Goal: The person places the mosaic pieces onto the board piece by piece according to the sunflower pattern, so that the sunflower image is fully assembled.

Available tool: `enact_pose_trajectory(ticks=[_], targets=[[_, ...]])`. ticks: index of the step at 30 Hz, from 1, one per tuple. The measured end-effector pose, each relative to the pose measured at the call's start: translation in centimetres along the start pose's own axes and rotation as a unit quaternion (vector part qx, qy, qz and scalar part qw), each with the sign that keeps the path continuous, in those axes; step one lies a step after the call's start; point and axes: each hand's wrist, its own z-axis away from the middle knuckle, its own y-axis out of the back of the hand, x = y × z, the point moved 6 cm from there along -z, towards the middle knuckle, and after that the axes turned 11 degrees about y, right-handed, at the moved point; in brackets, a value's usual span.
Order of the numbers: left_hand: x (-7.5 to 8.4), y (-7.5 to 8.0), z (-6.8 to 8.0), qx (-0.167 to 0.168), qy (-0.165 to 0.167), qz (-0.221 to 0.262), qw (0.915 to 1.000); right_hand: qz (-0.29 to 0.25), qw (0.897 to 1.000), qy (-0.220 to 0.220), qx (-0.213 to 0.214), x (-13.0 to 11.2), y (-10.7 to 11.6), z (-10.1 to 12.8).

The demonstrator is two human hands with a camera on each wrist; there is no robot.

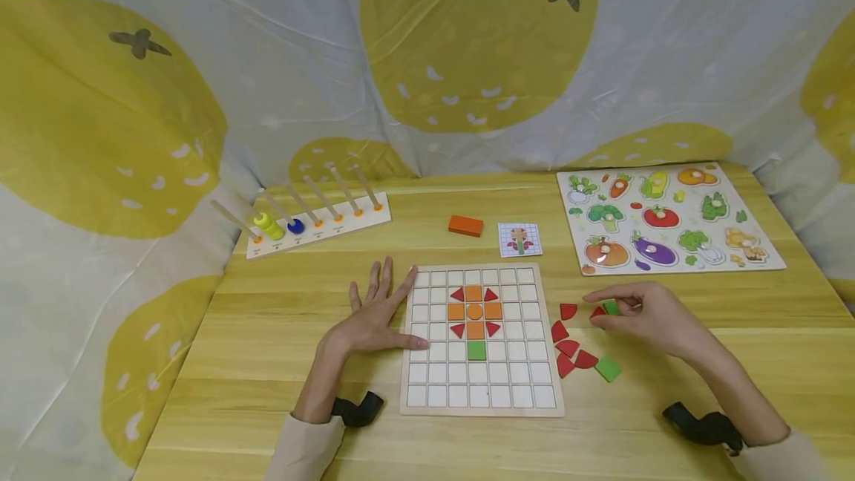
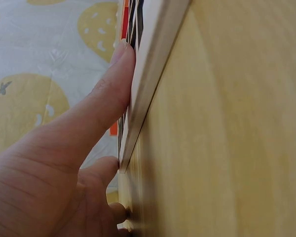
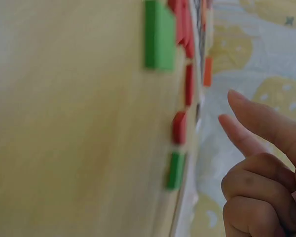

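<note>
Left sleeve (image 1: 306, 451) near left, grid board (image 1: 437, 373) near centre, loose red pieces (image 1: 568, 348) right of it.
Left hand (image 1: 374, 321): fingers spread, grips nothing, thumb over grid board's left edge. Right hand (image 1: 649, 318): thumb and index apart, rest curled, nothing held, raised by loose red pieces.

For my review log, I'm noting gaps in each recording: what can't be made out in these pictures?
- Head view: the labels on the peg board, too small to read.
- Head view: parts of a red piece and a green piece, covered by the right hand.
- Left wrist view: most of the grid board's face, nearly edge-on and cut off by the top edge.
</note>
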Motion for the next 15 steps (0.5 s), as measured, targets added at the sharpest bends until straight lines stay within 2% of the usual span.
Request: enact_pose_trajectory(ticks=[6, 10, 15], targets=[[0.0, -0.1, -0.1, 0.0, -0.001, -0.002, 1.0, 0.02, 0.998, -0.054, 0.017, 3.1, 2.1, 2.2], [0.0, -0.1, -0.1, 0.0, 0.0, -0.003, 1.0, 0.028, 0.998, -0.058, 0.011, 3.9, 2.2, 2.5], [-0.1, -0.2, -0.1, 0.0, 0.002, -0.004, 1.0, 0.047, 0.998, -0.047, 0.005, 3.8, 1.9, 2.1]])
